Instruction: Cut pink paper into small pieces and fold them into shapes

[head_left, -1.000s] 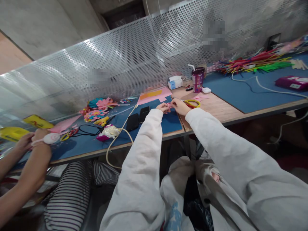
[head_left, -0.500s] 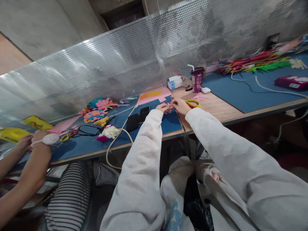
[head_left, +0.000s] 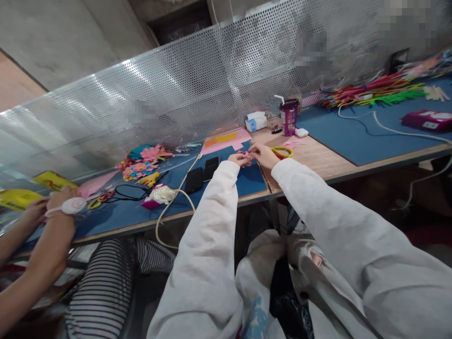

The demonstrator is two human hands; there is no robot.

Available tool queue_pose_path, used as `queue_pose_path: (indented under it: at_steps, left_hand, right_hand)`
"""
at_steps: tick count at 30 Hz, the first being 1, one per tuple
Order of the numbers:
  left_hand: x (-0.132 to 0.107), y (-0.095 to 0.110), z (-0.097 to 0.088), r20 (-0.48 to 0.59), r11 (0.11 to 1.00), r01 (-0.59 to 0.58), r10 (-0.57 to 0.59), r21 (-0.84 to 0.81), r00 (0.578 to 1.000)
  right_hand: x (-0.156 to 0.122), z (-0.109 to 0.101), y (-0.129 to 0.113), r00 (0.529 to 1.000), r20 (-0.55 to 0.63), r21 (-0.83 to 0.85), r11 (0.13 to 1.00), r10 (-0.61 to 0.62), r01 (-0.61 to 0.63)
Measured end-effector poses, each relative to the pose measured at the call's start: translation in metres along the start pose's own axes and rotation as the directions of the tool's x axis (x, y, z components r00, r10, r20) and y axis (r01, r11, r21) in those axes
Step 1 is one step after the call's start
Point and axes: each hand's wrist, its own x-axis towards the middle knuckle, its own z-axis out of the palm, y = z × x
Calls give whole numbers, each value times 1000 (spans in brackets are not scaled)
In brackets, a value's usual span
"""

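Note:
Over the front of the blue mat (head_left: pixel 249 182), my left hand (head_left: pixel 240 159) is closed on a small pink paper piece (head_left: pixel 247 154). My right hand (head_left: pixel 263 155) meets it from the right, its thumb and fingers pinching the same piece. Fingers hide most of the paper, so its exact shape cannot be made out. Just beyond my right hand lie yellow-handled scissors (head_left: pixel 282 151), partly covered by it. Pink paper scraps (head_left: pixel 294 141) rest behind the scissors. Two black phones (head_left: pixel 194 180) are to the left of my left hand.
Pink paper sheets (head_left: pixel 243 135) and a purple drink cup (head_left: pixel 289 117) stand toward the perforated screen (head_left: pixel 197 84). Paper flowers (head_left: pixel 141 165) and a pale cable (head_left: pixel 162 214) lie leftward. A co-worker's hands (head_left: pixel 58 197) work at far left. Colourful pipe cleaners (head_left: pixel 374 92) are piled at right.
My hands stay together on the pink paper, with only slight finger movement. The co-worker's wrist at far left has turned a little.

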Motion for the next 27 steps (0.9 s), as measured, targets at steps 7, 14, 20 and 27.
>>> queue_pose_path:
  at_steps: [7, 14, 20, 27]
  left_hand:
    - [3, -5, 1, -18, 999, -1, 0, -52, 1000]
    - [7, -7, 0, -14, 999, 25, -26, -20, 1000]
    - [9, -10, -1, -14, 1000, 20, -20, -20, 1000]
    - [7, -5, -1, -4, 999, 41, -41, -30, 999]
  right_hand:
    - [2, 0, 1, 998, -3, 73, 996, 56, -56]
    - [-3, -4, -10, 954, 159, 167, 946, 253, -278]
    - [-4, -5, -13, 941, 167, 161, 933, 295, -321]
    - [-3, -4, -12, 933, 155, 197, 916, 324, -350]
